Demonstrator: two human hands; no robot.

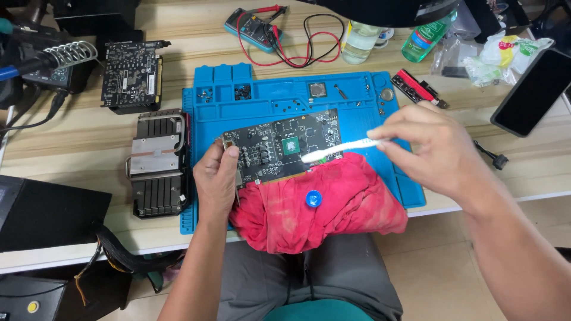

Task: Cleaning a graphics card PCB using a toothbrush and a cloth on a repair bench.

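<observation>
**Brushing the board over the red cloth**

The left hand point(217, 178) pinches the left end of the circuit board point(279, 145), fingers closed on its edge, and holds it tilted with its lower edge resting on the red cloth point(333, 205). The right hand point(437, 151) is closed around a white brush point(339, 150) whose blurred head lies just beside the square chip point(291, 144) at the board's middle. Board and cloth sit on the blue mat point(410, 184), which covers the centre of the wooden surface point(77, 139).

Judging from this, the step in hand is scrubbing around the chip. It would go best with light, short strokes that sweep away from the chip toward the cloth, so loosened residue lands on the fabric and not among the small parts nearby. The left grip should stay on the bare edge, clear of components, and keep the board pressed down so it does not skid.

A blue cap point(313, 198) lies on the cloth, close enough to be knocked off. A heatsink point(156, 163) lies left of the mat, a second board point(132, 74) behind it, and a multimeter point(253, 27) with red and black leads farther back.
</observation>
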